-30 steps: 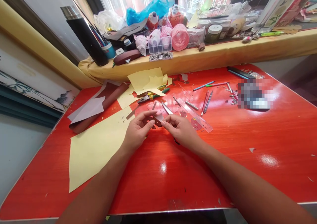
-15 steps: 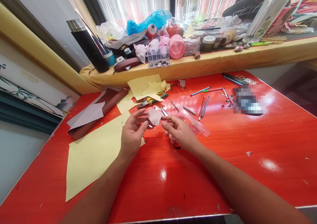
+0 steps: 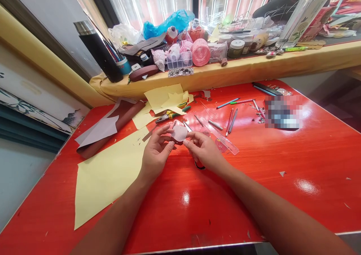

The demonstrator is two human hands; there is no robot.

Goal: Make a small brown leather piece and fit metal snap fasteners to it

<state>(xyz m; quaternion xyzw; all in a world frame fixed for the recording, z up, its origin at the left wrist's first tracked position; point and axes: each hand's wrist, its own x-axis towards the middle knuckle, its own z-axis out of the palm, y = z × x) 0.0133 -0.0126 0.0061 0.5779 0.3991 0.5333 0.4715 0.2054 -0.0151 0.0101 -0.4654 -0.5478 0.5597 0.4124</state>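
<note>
A small cut piece of leather (image 3: 178, 132), pale grey on its upper side with a dark brown-red edge, is held up between my hands above the red table. My left hand (image 3: 156, 151) pinches its left and lower edge with thumb and fingers. On the opposite side, my right hand (image 3: 208, 150) grips the right edge between thumb and forefinger. Under my right hand lie scissors (image 3: 200, 167), mostly covered, with a black handle loop and silvery blades showing. A clear ruler (image 3: 229, 144) rests just beyond that hand.
Left of my hands lies a yellow sheet (image 3: 105, 183), with a brown leather roll (image 3: 124, 125) behind it. Pliers (image 3: 166, 116) sit by yellow paper scraps (image 3: 165, 97). Pens (image 3: 232, 121) and small metal bits lie to the right. The sill (image 3: 242, 67) is crowded with jars and bags.
The leather piece has turned slightly and shifted a little right, showing more of its pale textured side and dark lower edge. My left hand has moved right with it; my right hand barely moved.
</note>
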